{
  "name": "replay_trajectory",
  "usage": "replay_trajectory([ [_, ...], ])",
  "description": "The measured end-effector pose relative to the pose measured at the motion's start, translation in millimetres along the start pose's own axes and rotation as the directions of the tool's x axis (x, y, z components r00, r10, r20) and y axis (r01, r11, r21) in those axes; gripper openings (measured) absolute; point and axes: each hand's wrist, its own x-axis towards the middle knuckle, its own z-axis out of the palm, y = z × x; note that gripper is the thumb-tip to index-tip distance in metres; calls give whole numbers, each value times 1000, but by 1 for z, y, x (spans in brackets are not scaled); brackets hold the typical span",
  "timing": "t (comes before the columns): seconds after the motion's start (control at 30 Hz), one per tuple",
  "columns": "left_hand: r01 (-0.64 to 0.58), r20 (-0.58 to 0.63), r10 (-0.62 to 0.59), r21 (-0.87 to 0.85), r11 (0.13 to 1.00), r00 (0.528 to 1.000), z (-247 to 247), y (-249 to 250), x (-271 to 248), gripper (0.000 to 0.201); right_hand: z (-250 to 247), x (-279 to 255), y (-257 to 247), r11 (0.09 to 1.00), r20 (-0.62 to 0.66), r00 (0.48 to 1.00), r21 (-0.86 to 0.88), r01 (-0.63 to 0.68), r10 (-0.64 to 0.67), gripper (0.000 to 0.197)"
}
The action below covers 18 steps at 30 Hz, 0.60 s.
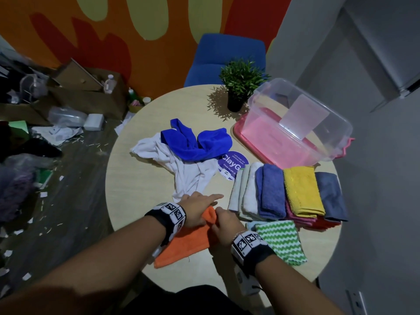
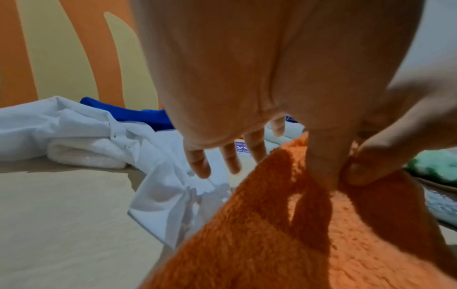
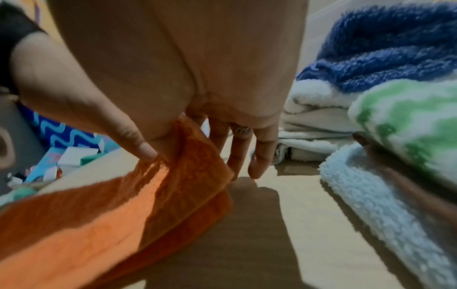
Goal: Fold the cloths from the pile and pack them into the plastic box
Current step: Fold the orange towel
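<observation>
An orange cloth [image 1: 188,239] lies partly folded on the round table's near side. My left hand [image 1: 204,208] pinches its far edge between thumb and forefinger [image 2: 321,166], the other fingers stretched out. My right hand [image 1: 221,221] pinches a fold of the same orange cloth [image 3: 188,166] with thumb [image 3: 143,150] and forefinger, its other fingers pointing down at the table. The unfolded pile, a white cloth [image 1: 181,164] under a blue cloth [image 1: 195,142], lies beyond my hands. The clear plastic box [image 1: 268,94] stands at the far right with no cloth inside.
Folded cloths lie in a row at the right: pale ones [image 1: 245,189], violet-blue [image 1: 271,192], yellow [image 1: 302,189], grey-blue [image 1: 329,194], and a green zigzag one [image 1: 279,239] nearer me. A potted plant [image 1: 241,87] and a blue chair [image 1: 227,57] stand behind. Clutter covers the floor at the left.
</observation>
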Motion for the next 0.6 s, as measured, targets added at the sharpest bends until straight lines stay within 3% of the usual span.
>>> replay_trajectory([
  [0.1,-52,1,52,-101,994,999,-10,-5,1,65,-9,-1,0,981,-46,998,186,51,-43,27],
  [0.2,-164,-141,120,-366,916,983,-29,-9,-8,42,-20,-5,0,940,-97,994,334,73,-42,25],
  [0.27,-205,-198,128,-444,872,972,-46,-10,-16,42,-37,-10,0,916,-116,993,399,53,-7,21],
  [0.37,-213,-165,157,-411,886,974,-77,-10,-29,42,-71,-16,-3,875,-167,986,479,67,15,23],
  [0.47,-226,-196,161,-383,895,967,-103,-10,-41,19,-106,-21,-8,849,-214,976,510,140,-32,19],
  [0.6,-241,-280,138,-376,895,950,-134,-6,-55,16,-142,-29,-19,873,-270,952,418,252,-145,15],
])
